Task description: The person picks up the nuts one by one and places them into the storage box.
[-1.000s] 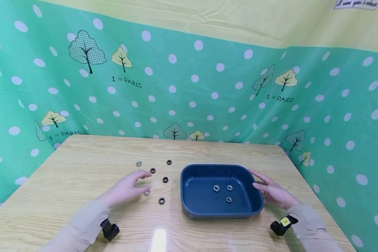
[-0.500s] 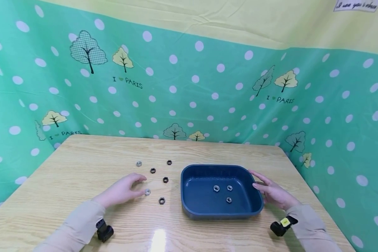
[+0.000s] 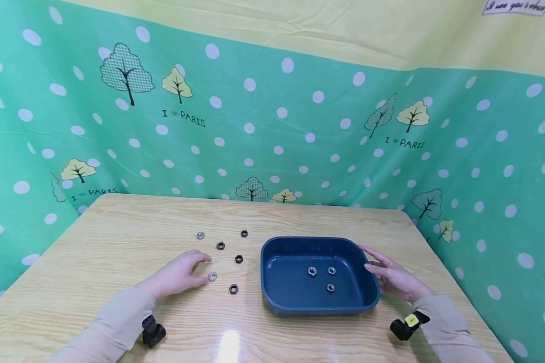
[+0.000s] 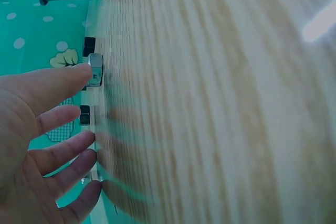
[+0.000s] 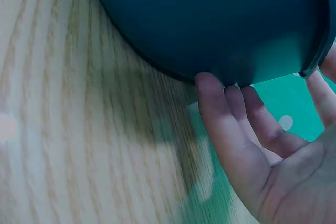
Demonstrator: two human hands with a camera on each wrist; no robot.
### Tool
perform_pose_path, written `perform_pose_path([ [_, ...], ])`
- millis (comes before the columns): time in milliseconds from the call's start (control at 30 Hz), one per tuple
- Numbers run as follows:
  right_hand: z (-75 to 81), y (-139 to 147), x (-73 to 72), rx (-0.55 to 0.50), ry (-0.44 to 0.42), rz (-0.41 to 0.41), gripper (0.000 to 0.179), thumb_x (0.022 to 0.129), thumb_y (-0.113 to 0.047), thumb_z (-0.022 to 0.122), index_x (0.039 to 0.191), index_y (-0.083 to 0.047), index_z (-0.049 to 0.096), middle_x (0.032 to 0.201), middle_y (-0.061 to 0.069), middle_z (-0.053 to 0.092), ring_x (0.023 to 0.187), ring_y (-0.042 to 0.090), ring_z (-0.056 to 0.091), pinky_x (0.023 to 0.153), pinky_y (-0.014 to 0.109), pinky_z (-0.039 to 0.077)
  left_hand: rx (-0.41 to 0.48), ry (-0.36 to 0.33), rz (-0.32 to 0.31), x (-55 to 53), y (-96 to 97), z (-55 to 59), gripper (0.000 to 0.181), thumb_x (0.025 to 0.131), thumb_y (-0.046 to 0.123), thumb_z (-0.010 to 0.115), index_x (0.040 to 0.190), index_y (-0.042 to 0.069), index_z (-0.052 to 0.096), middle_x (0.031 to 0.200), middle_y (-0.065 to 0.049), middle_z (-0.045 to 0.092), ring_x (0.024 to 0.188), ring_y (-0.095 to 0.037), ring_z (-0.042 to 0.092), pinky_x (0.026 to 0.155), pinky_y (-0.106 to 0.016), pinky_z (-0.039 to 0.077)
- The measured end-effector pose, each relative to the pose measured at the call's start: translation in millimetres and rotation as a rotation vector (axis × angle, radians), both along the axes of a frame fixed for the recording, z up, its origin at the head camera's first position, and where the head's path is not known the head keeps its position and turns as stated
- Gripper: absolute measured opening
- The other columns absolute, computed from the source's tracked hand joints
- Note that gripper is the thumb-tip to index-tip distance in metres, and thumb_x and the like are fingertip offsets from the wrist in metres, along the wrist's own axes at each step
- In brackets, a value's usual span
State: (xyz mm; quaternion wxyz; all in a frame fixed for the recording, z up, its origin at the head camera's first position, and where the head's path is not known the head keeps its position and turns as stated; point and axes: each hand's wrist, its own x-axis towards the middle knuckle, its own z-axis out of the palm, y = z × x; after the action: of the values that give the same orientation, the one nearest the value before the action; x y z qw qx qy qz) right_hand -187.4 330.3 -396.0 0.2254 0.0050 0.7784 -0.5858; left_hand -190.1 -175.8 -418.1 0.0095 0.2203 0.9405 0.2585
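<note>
Over the left part of the table, my left hand [image 3: 179, 275] has its fingers loosely spread, with its thumb tip beside a silver hex nut [image 3: 212, 276]. In the left wrist view the thumb lies over the edge of that silver nut [image 4: 96, 70]; nothing is gripped. Several dark hex nuts [image 3: 233, 289] and another silver nut [image 3: 200, 235] lie around it. Three silver nuts [image 3: 312, 271] are inside a dark blue rectangular bin [image 3: 318, 308]. At the bin's right end my right hand [image 3: 397, 280] rests its extended fingertips against the outer wall and rim.
The wooden table [image 3: 131, 217] ends at a green and yellow printed curtain [image 3: 263, 126] behind and at the sides. Each wrist carries a small black camera [image 3: 153, 331]. A bright light reflection shows on the table's front part.
My left hand has drawn back slightly to the left, so the silver nut its fingers partly covered now shows fully. The right hand and bin have not moved.
</note>
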Motion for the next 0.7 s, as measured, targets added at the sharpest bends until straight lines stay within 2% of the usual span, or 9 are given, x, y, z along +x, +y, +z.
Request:
perform_pose_path([
  [200,-1.2,2.5,-0.2,-0.020,-0.001,0.018,0.069,0.099,-0.031,0.048,0.153,-0.019,0.006,0.152,0.030,0.015,0.124,0.035,0.047,0.089,0.052,0.049,-0.050,0.036,-0.008,-5.3,1.5,-1.3,0.043,0.078,0.027,0.075,0.111,0.004,0.063,0.113,-0.015,0.060,0.107,-0.036,0.056,0.096,-0.053,0.043],
  [333,0.2,2.8,-2.2,-0.034,-0.002,0.031,0.070,0.098,-0.032,0.049,0.153,-0.019,0.006,0.150,0.031,0.020,0.115,0.024,0.054,0.086,0.048,0.050,-0.057,0.022,0.005,-3.0,1.3,-2.4,0.036,0.077,0.025,0.076,0.106,0.008,0.066,0.115,-0.016,0.058,0.109,-0.037,0.054,0.097,-0.053,0.042],
  [567,1.3,3.7,-0.8,-0.046,-0.005,0.029,0.069,0.098,-0.031,0.049,0.153,-0.021,0.007,0.151,0.031,0.018,0.117,0.024,0.054,0.088,0.051,0.049,-0.058,0.025,-0.009,-4.1,3.9,1.2,0.027,0.078,0.023,0.075,0.102,0.012,0.067,0.113,-0.013,0.057,0.107,-0.034,0.053,0.094,-0.052,0.044],
  [700,1.3,5.3,-1.2,-0.061,-0.004,0.044,0.069,0.099,-0.031,0.048,0.153,-0.021,0.007,0.150,0.032,0.020,0.113,0.021,0.057,0.087,0.048,0.051,-0.067,0.036,-0.021,-4.9,4.3,0.7,0.023,0.078,0.022,0.076,0.099,0.015,0.068,0.110,-0.009,0.056,0.104,-0.030,0.053,0.092,-0.050,0.045],
])
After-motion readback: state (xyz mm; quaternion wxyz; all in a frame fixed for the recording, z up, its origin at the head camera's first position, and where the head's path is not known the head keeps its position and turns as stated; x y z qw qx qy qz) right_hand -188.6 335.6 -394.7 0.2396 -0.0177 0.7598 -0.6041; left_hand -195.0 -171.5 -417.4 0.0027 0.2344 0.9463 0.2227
